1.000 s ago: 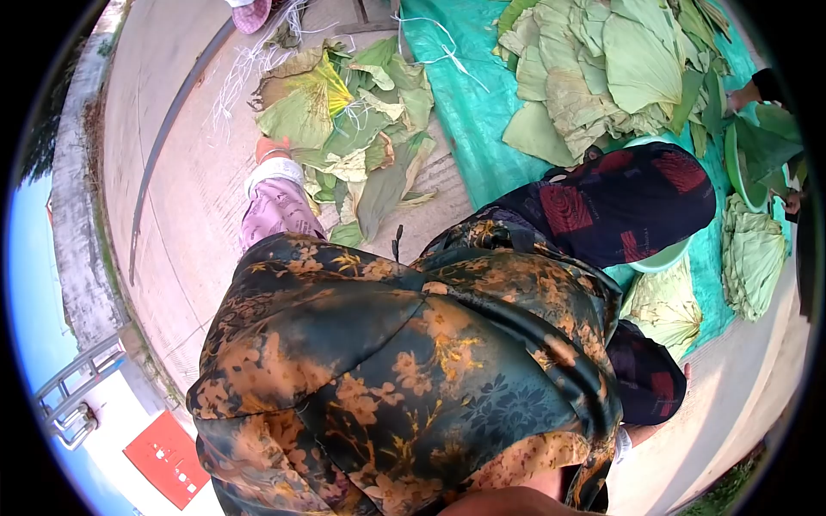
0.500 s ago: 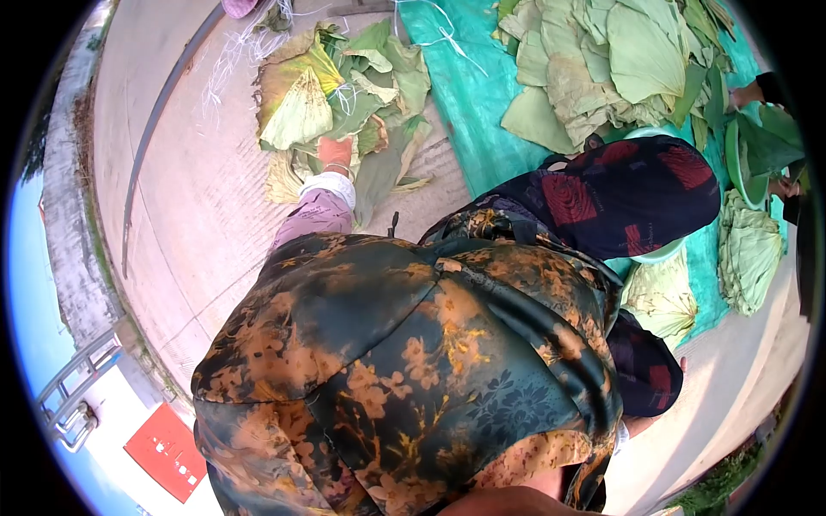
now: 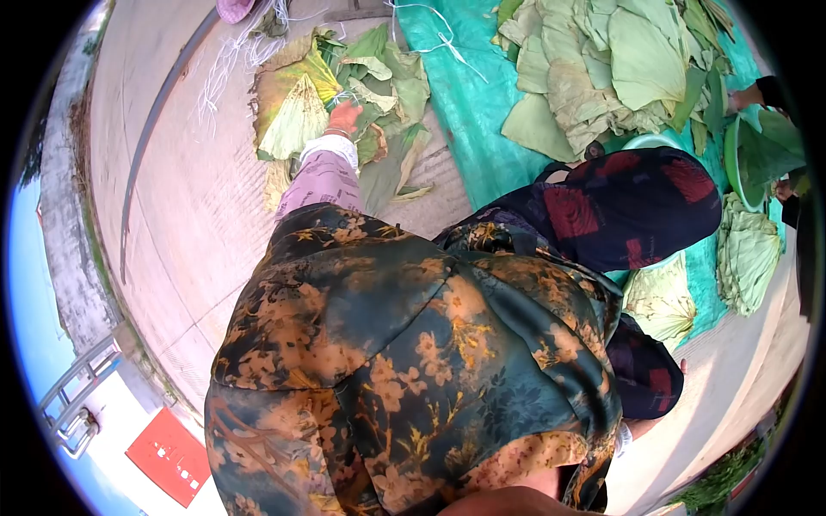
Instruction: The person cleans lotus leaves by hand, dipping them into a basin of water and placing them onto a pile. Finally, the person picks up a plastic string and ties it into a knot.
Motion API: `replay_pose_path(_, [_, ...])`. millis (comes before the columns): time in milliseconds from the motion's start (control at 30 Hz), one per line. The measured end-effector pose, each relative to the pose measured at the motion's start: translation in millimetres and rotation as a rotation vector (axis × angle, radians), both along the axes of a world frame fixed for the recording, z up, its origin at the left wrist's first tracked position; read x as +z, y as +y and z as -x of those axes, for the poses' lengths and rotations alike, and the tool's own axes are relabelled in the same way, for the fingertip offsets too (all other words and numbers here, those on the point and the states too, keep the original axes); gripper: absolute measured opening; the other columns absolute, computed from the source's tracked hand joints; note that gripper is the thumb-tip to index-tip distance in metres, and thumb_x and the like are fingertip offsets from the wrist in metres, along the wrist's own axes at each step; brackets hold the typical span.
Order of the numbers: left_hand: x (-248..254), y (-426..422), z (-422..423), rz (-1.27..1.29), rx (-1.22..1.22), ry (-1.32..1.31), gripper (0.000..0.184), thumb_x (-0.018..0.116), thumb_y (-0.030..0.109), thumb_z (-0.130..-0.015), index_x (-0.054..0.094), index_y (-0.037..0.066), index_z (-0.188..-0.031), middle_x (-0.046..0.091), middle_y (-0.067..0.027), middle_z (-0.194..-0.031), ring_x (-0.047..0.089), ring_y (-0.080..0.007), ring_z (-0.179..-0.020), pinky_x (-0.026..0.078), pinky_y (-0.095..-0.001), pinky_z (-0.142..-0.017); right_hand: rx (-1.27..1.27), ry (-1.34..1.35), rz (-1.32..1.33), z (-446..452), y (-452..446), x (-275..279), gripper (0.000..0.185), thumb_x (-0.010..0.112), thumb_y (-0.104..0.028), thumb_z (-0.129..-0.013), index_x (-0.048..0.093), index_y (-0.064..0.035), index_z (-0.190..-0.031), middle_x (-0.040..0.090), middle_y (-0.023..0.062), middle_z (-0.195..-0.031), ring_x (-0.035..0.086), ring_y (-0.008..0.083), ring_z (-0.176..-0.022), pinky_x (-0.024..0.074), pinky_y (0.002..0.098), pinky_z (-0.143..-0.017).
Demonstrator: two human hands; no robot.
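Observation:
A tied bundle of lotus leaves [image 3: 292,116], partly yellowed and dry, lies on the concrete at the upper left. My left hand [image 3: 345,117] reaches down to its tied middle, the fingers closed at the white tie and gathered leaf ends; my hand partly covers that spot. Grey-green leaves [image 3: 387,168] spread out under and beside it. Of my right hand [image 3: 638,426] only a small part shows below my dark patterned knee; its fingers are mostly hidden.
A large stack of lotus leaves [image 3: 641,56] lies on a green tarp [image 3: 456,112]. Folded leaf bundles [image 3: 747,254] and a green basin [image 3: 734,159] stand at the right, by another person's hands [image 3: 785,189]. White strings [image 3: 224,77] and a long dark strip [image 3: 155,120] lie on the ground.
My left hand has moved up from the bundle's lower edge to its tied middle. My sleeve and torso have shifted with it.

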State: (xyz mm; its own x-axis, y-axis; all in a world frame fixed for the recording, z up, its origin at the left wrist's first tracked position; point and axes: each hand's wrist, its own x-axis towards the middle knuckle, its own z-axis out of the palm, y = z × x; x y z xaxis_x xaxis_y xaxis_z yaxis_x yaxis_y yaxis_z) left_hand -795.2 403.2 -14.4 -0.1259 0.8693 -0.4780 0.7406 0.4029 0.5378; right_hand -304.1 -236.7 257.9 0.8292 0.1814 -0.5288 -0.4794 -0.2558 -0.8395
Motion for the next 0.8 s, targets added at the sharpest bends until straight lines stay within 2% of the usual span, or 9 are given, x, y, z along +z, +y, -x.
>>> replay_pose_path(100, [-24,8,7,0.052,0.276,-0.345,0.038,0.061,0.02,-0.078,0.055,0.003,-0.111,0.059,-0.0088,-0.101,0.058,-0.0199,-0.081,0.049,-0.0282,-0.058,-0.002,-0.008,0.005,-2,-1,2,0.039,0.054,-0.022,-0.087,0.048,-0.0028,-0.12,0.057,0.0114,-0.098,0.055,0.0192,-0.092,0.0417,0.0305,-0.086])
replay_pose_path(133, [0,-5,-12,-0.005,0.337,-0.486,0.024,0.061,0.011,-0.077,0.06,0.002,-0.099,0.062,-0.0067,-0.085,0.058,-0.0158,-0.069,0.046,-0.0263,-0.054,-0.002,-0.005,0.008,-1,-1,3,0.039,0.054,-0.022,-0.087,0.048,-0.0028,-0.12,0.057,0.0114,-0.098,0.055,0.0192,-0.092,0.0417,0.0304,-0.085])
replay_pose_path(233, [23,-34,-57,-0.153,0.442,-0.654,0.013,0.06,0.005,-0.077,0.063,0.003,-0.09,0.06,-0.0031,-0.073,0.054,-0.0117,-0.062,0.043,-0.023,-0.054,-0.003,-0.005,0.012,-1,-1,5,0.039,0.054,-0.022,-0.087,0.048,-0.0029,-0.12,0.057,0.0112,-0.097,0.055,0.0191,-0.091,0.0418,0.0304,-0.085])
replay_pose_path(300, [56,-67,-95,-0.196,0.249,-0.615,0.012,0.06,0.004,-0.077,0.063,0.004,-0.088,0.06,-0.0018,-0.074,0.053,-0.0091,-0.063,0.042,-0.0217,-0.056,-0.001,-0.007,0.011,-2,-2,6,0.039,0.054,-0.022,-0.086,0.048,-0.0029,-0.12,0.057,0.0111,-0.097,0.055,0.019,-0.091,0.0419,0.0303,-0.085])
replay_pose_path(367, [70,-100,-122,-0.05,-0.059,-0.691,0.017,0.061,0.008,-0.078,0.061,0.001,-0.094,0.06,-0.0003,-0.081,0.053,-0.009,-0.071,0.044,-0.0221,-0.065,-0.004,-0.01,0.014,-4,-4,8,0.039,0.054,-0.022,-0.086,0.048,-0.003,-0.12,0.057,0.011,-0.097,0.055,0.0189,-0.091,0.0419,0.0303,-0.085])
replay_pose_path(433, [82,-131,-153,0.084,-0.27,-0.678,0.017,0.062,0.01,-0.079,0.061,0.002,-0.094,0.059,0.0013,-0.081,0.051,-0.0073,-0.072,0.043,-0.0209,-0.068,-0.012,-0.013,0.013,-3,-6,11,0.039,0.055,-0.022,-0.086,0.048,-0.003,-0.119,0.058,0.0108,-0.096,0.055,0.0189,-0.09,0.042,0.0302,-0.085])
replay_pose_path(533, [117,-158,-193,0.151,-0.574,-0.571,0.017,0.061,0.01,-0.081,0.061,0.002,-0.096,0.059,0.0015,-0.083,0.052,-0.0066,-0.076,0.044,-0.0212,-0.072,-0.028,-0.037,0.015,-4,-11,17,0.039,0.055,-0.022,-0.086,0.048,-0.0031,-0.119,0.058,0.0107,-0.096,0.055,0.0188,-0.09,0.042,0.0301,-0.084])
replay_pose_path(700, [191,-150,-258,0.101,-0.704,-0.856,0.016,0.058,0.008,-0.081,0.061,0.001,-0.096,0.06,0.0008,-0.086,0.054,-0.0067,-0.079,0.044,-0.022,-0.075,-0.032,-0.124,0.044,-19,-6,47,0.038,0.055,-0.022,-0.086,0.049,-0.0033,-0.119,0.058,0.0104,-0.095,0.055,0.0186,-0.089,0.0421,0.03,-0.084])
replay_pose_path(800, [266,-148,-303,0.12,-0.748,-1.028,0.015,0.057,0.005,-0.08,0.061,0.0,-0.093,0.06,-0.0016,-0.087,0.054,-0.0077,-0.078,0.044,-0.022,-0.073,0.087,-0.001,0.448,-94,-31,48,0.035,0.057,-0.019,-0.084,0.052,-0.0041,-0.115,0.057,0.0069,-0.089,0.054,0.0157,-0.083,0.0425,0.0286,-0.081])
